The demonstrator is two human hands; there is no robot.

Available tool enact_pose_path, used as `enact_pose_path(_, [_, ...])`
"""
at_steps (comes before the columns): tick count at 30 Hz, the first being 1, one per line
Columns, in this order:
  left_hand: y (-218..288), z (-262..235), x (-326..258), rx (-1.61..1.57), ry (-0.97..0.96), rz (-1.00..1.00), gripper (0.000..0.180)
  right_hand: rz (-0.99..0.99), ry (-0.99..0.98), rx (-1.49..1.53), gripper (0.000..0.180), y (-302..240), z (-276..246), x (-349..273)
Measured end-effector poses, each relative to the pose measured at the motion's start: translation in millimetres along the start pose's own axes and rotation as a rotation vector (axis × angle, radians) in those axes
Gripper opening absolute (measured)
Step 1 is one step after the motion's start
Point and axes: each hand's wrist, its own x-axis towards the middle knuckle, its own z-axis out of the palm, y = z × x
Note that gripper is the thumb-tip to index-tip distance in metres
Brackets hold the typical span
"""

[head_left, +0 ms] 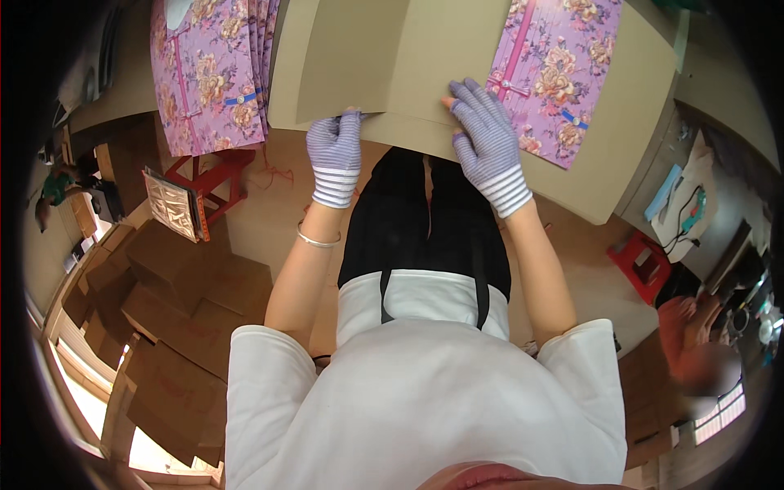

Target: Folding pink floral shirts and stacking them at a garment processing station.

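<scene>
A darker tan sheet of card or paper (347, 61) rests on a larger tan board (445, 49) in front of my body. My left hand (335, 151), in a lilac striped glove with bare fingertips, is closed at the sheet's near corner and pinches its edge. My right hand (487, 139), gloved the same way, lies with fingers apart on the tan surface. It is beside a flat purple floral piece (559, 77) with a pink ribbon and a blue buckle design. A stack of matching floral pieces (211, 82) sits to the left.
Several brown cardboard boxes (175, 327) are piled at the lower left. A red stool (220, 184) stands below the floral stack, near a clear-wrapped packet (174, 204). Another red stool (641, 263) is at the right. A person in an orange-red sleeve (674, 327) is beyond it.
</scene>
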Motion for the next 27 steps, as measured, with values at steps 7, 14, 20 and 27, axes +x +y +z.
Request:
enact_pose_path(7, [16,32,-12,0.677,-0.275,0.564,0.047,0.415,0.127,0.619,0.044,9,7,-5])
enact_pose_path(14, [-2,51,-20,0.869,-0.349,0.658,0.046,0.726,0.083,0.624,0.048,22,-32,23])
enact_pose_path(20, [8,49,-30,0.847,-0.445,0.62,0.038,0.705,0.04,-0.09,0.038,36,-28,17])
enact_pose_path(27, [4,24,-3,-0.231,-0.255,-0.559,0.026,0.629,0.045,-0.18,0.035,33,-21,17])
